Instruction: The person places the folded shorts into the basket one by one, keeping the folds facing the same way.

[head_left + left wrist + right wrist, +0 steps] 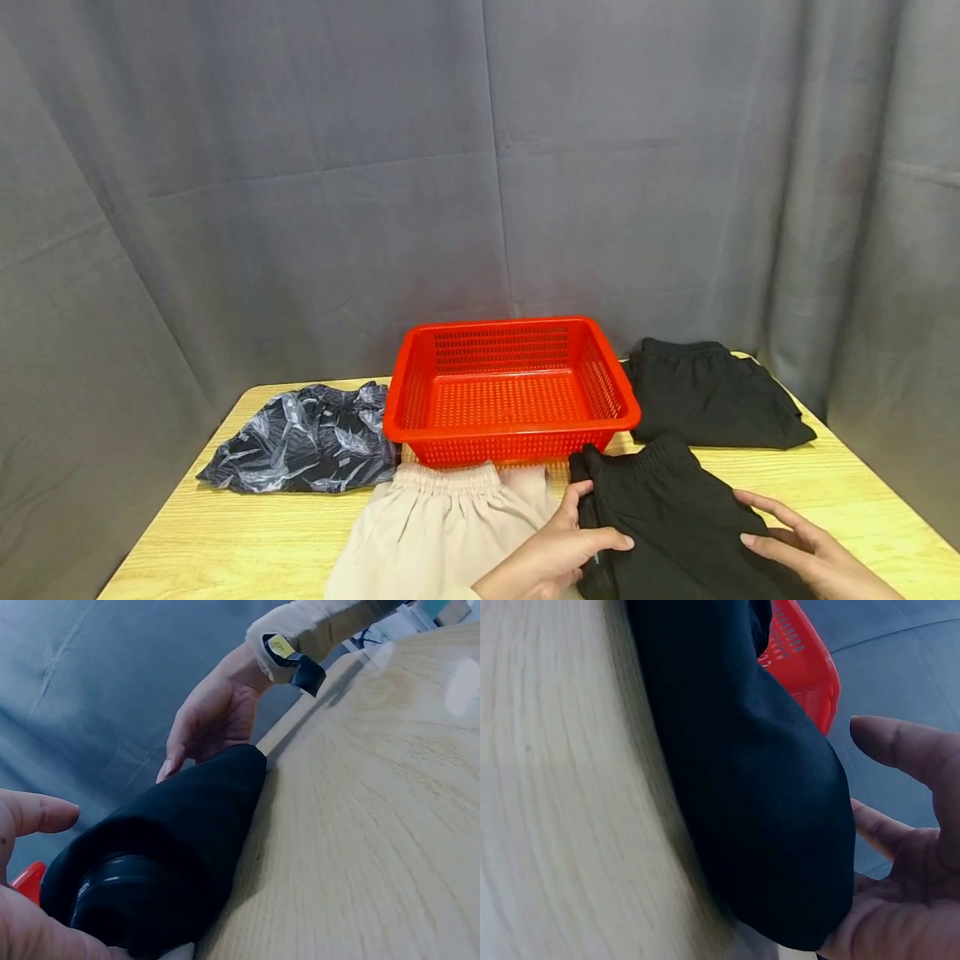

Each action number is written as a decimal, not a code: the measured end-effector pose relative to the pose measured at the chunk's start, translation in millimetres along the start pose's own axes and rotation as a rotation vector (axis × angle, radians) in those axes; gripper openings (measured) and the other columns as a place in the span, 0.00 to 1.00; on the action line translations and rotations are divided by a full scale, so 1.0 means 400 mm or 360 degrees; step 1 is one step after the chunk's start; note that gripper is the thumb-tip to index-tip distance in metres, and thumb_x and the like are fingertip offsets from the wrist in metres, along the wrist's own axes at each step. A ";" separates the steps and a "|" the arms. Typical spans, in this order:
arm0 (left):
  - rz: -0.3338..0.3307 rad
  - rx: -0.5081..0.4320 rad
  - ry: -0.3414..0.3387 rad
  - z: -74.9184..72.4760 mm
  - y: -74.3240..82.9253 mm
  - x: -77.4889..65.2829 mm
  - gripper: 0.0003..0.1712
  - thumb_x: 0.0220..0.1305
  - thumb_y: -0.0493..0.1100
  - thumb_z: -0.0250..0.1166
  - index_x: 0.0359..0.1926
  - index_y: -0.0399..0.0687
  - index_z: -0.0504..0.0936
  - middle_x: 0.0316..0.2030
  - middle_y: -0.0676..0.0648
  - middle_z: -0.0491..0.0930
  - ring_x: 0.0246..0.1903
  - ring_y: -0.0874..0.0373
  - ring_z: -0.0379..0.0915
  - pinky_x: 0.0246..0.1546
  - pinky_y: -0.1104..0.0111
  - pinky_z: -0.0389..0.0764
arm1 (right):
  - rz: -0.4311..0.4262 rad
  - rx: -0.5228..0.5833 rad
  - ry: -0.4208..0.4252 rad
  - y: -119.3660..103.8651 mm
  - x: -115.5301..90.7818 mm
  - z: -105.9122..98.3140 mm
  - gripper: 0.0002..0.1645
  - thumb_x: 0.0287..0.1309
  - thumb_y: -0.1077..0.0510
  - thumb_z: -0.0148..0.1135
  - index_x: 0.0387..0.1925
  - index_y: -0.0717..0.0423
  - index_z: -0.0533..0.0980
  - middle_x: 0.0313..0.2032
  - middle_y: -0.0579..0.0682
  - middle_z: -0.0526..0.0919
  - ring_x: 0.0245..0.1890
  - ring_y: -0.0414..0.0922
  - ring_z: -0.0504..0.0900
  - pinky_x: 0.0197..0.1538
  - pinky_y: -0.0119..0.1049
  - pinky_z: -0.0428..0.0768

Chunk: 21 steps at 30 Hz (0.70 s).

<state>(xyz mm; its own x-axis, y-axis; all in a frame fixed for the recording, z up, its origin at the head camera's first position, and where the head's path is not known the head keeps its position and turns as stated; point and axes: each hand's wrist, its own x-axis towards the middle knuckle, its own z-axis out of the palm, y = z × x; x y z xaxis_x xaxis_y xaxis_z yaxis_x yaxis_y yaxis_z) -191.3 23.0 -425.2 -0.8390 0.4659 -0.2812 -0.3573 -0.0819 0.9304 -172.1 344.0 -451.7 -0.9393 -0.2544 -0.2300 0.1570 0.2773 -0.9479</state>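
A pair of black shorts [675,521] lies folded at the front right of the table, its waistband toward the basket. My left hand [555,546] holds the shorts' left side, with the thumb on top of the cloth and some fingers low at its edge. In the left wrist view the black cloth [172,825] bulges up in a rounded fold. At the opposite side, my right hand [813,554] touches the edge with spread, relaxed fingers. The right wrist view shows its lower fingers against the end of the cloth [757,787]; their tips are partly hidden.
A red plastic basket [510,435] stands at the table's back middle. Beige shorts [442,517] lie before it, beside my left hand. Dark patterned shorts [315,442] lie on the left, and another black garment [712,400] lies back right. A grey curtain [480,167] hangs behind.
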 end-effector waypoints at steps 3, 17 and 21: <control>0.0041 -0.0034 0.0008 0.005 -0.008 0.003 0.45 0.50 0.31 0.67 0.68 0.52 0.56 0.61 0.35 0.52 0.51 0.46 0.65 0.60 0.39 0.56 | -0.0012 0.0045 -0.0044 0.004 0.002 -0.001 0.25 0.72 0.55 0.50 0.58 0.17 0.62 0.61 0.51 0.67 0.51 0.45 0.76 0.49 0.45 0.76; 0.0150 -0.0128 0.0034 0.016 -0.031 0.017 0.47 0.50 0.31 0.65 0.70 0.52 0.55 0.63 0.33 0.49 0.66 0.37 0.45 0.63 0.42 0.52 | -0.0050 0.0081 -0.0136 0.011 0.006 0.000 0.31 0.72 0.57 0.50 0.66 0.20 0.58 0.59 0.36 0.62 0.54 0.45 0.75 0.51 0.46 0.75; 0.0196 -0.0191 -0.0005 0.016 -0.029 0.013 0.46 0.51 0.31 0.64 0.70 0.55 0.55 0.63 0.35 0.51 0.65 0.38 0.50 0.62 0.47 0.59 | -0.0073 0.0191 -0.0224 0.016 0.005 -0.002 0.34 0.71 0.59 0.50 0.61 0.11 0.61 0.55 0.33 0.67 0.50 0.40 0.78 0.50 0.45 0.77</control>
<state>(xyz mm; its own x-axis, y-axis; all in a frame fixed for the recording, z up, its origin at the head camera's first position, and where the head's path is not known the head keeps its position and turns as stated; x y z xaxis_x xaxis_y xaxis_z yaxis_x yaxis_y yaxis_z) -188.8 32.2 -435.9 -0.8782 0.4486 -0.1657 -0.2985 -0.2433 0.9229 -173.0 346.0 -458.2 -0.8957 -0.3937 -0.2064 0.1581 0.1518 -0.9757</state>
